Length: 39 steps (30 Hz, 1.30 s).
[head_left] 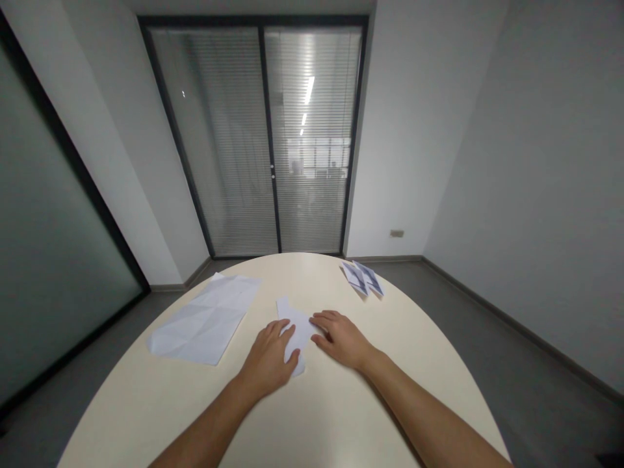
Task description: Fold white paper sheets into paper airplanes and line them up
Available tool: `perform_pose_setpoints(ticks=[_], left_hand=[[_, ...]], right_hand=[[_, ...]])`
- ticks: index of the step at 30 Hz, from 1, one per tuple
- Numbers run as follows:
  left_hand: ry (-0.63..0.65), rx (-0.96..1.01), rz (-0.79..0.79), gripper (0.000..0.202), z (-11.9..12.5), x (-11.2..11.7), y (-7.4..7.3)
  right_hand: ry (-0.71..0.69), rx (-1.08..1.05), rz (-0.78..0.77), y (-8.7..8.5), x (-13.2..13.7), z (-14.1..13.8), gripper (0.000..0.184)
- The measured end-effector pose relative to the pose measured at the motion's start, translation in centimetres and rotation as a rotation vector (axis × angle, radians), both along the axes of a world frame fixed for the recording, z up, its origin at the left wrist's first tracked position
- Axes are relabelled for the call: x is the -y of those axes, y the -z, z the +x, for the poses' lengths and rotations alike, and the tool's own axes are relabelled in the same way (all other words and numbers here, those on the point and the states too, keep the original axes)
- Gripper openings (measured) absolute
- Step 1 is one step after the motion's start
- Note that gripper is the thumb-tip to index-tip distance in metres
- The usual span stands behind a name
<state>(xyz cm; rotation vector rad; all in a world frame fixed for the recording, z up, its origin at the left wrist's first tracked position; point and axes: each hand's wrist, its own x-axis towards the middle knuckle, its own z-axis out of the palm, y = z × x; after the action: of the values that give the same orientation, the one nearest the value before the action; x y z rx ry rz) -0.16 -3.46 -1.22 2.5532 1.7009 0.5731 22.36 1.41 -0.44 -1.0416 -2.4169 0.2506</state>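
Note:
A small folded piece of white paper (298, 326) lies on the table between my two hands, with a narrow strip of it sticking out at the far left. My left hand (273, 356) rests on its left side, thumb and fingers apart, covering part of it. At the paper's right edge, my right hand (341, 338) touches it with its fingertips; the thumb is held apart from the fingers. Neither hand is closed round the paper.
A large creased white sheet (207, 318) lies on the left of the round cream table (322, 416). Near the far right edge stands a folded paper piece with dark printing (363, 279). Glass doors with blinds (312, 214) are beyond the table.

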Motion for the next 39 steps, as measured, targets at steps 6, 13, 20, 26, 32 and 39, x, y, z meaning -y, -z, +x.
perform_pose_setpoints(ticks=[6, 13, 20, 26, 32, 39], left_hand=[[0.064, -0.017, 0.009, 0.051, 0.0, 0.3, -0.4], [0.059, -0.006, 0.018, 0.051, 0.0, 0.5, -0.3], [0.094, 0.022, 0.041, 0.043, 0.1, 0.6, -0.7], [0.112, -0.002, 0.075, 0.026, 0.6, 0.7, -1.5], [0.114, -0.004, 0.112, 0.028, 0.3, 0.3, -1.2], [0.117, 0.034, 0.080, 0.033, 0.1, 0.4, -1.5]], right_hand=[[-0.022, -0.093, -0.076, 0.0, -0.1, 0.0, 0.034], [-0.064, -0.193, -0.161, -0.4, 0.3, -0.1, 0.040], [-0.016, -0.098, -0.074, -0.8, 0.4, -0.1, 0.024], [0.012, -0.061, -0.002, -1.3, 0.6, -0.1, 0.013], [-0.069, -0.099, 0.026, -1.5, 0.8, -0.3, 0.010], [0.009, -0.032, -0.004, -0.3, 0.2, -0.3, 0.040]])
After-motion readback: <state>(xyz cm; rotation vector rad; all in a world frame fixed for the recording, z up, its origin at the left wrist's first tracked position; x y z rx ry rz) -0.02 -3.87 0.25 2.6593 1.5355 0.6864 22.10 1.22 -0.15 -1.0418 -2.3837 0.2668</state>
